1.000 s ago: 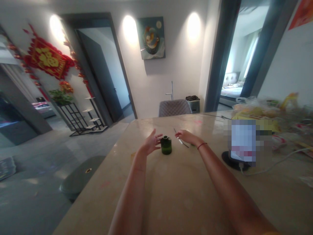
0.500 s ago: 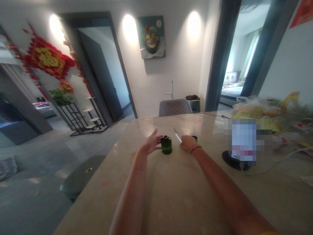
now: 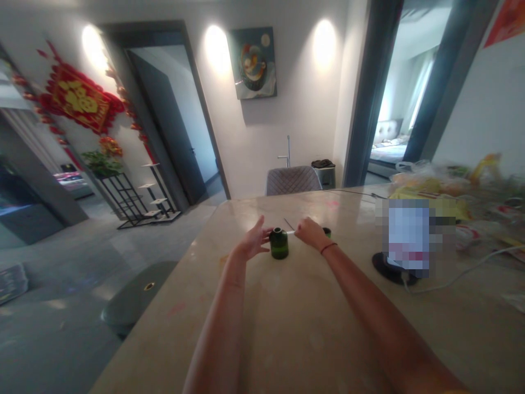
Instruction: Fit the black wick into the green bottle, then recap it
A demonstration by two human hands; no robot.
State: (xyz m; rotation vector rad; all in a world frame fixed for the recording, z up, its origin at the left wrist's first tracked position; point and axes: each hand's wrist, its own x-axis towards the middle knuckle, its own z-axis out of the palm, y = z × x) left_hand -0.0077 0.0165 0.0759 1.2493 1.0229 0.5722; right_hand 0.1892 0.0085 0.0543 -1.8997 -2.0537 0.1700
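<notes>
A small dark green bottle with a narrow, uncapped neck stands upright on the stone-topped table. Against its left side is my left hand, fingers spread and thumb raised; whether the fingertips touch the glass is unclear. To the right of the bottle, my right hand is closed on a slim white stick, whose end points left at the bottle's neck. A thin dark line shows just above the stick; I cannot tell if it belongs to it. Behind my right wrist, a second green container is partly hidden.
A blurred-out screen on a black round stand occupies the right side, with a white cable trailing from it. Plastic bags and clutter pile up farther right. A grey chair faces me across the table, and a green stool is at left.
My right hand has shifted slightly left and turned, swinging the white stick from pointing up and away to lying nearly level toward the bottle. My left hand and the bottle stay put.
</notes>
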